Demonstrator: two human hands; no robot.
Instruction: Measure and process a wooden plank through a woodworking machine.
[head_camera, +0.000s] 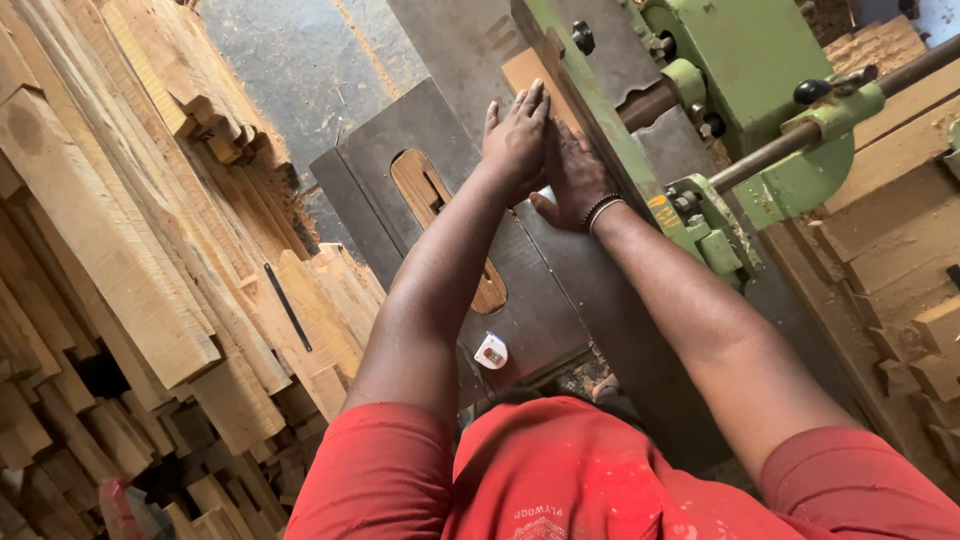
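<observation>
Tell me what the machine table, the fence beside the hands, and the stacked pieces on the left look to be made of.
Machine table: likely cast iron or steel, bare dull grey, scuffed and dusty.
Fence: seemingly metal, painted green, with worn, chipped patches.
Stacked pieces: raw sawn wood, pale tan with visible grain, unfinished.
Both hands press a light wooden piece against the fence.

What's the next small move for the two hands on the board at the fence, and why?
Probably keep sliding the board forward along the green fence: left hand and right hand both press flat on it, most of it lying beyond the fingertips.
</observation>
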